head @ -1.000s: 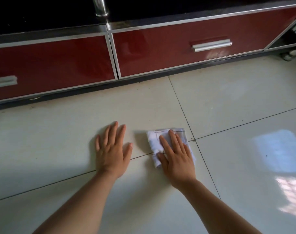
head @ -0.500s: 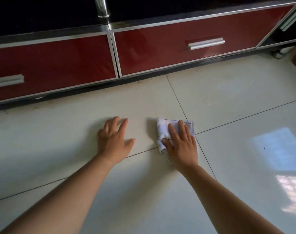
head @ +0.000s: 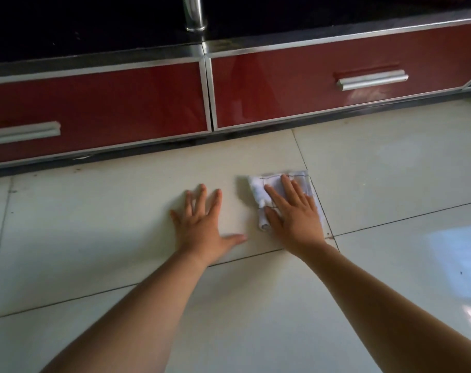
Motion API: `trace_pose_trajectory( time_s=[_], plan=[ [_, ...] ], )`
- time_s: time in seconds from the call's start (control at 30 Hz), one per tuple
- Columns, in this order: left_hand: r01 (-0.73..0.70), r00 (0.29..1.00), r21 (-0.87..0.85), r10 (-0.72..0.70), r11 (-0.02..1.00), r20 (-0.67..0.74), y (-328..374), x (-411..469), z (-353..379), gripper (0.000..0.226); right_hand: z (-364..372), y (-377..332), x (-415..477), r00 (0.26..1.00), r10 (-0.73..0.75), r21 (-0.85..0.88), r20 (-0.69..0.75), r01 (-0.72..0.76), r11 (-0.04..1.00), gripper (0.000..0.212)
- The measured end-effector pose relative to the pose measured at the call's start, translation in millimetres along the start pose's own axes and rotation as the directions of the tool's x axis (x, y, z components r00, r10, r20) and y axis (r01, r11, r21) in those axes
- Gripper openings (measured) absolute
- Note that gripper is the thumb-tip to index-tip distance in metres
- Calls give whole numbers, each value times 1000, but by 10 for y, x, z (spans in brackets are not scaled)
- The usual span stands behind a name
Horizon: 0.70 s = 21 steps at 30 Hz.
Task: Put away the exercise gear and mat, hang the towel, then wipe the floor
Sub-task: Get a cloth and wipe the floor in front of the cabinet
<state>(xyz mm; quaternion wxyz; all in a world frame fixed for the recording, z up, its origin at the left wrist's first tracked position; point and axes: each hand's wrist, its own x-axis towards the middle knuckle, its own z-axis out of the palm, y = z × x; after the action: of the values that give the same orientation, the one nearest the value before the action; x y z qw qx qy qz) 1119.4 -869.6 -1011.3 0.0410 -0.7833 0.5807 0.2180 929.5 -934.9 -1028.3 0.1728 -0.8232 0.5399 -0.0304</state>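
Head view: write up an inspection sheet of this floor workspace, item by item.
Surface: pale glossy tiled floor, dark grout lines, small specks near the cabinet base.
Job's things: white cloth, bunched, lying on the floor.
Clutter: nothing seen.
Hands: left hand flat on bare tile, fingers spread; right hand pressing flat on the cloth.
Cables: nothing seen.
Surroundings: red drawers with silver handles; metal post above.

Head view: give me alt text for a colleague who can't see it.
The right hand presses a folded white cloth flat against the pale tiled floor, fingers straight. The left hand rests palm-down on the floor beside it, apart from the cloth. Behind them runs a low red-fronted cabinet.
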Motion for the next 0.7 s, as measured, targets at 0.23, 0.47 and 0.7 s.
trace_pose_trajectory(
  time_s=[0.23, 0.47, 0.7],
  plan=[
    [-7, 1000, 10, 7, 1000, -9, -21, 15, -9, 109, -16, -36, 153, 982, 183, 18, -35, -183, 983, 65],
    [8, 1000, 5, -8, 1000, 15, -28, 14, -24, 109, 18, -117, 157, 1000, 2, -33, 17, -1, 999, 59],
    [-34, 999, 41, 33, 999, 38, -66, -42, -63, 96, -14, 167, -434, 1000, 18, 67, 5, -18, 998, 59]
  ],
)
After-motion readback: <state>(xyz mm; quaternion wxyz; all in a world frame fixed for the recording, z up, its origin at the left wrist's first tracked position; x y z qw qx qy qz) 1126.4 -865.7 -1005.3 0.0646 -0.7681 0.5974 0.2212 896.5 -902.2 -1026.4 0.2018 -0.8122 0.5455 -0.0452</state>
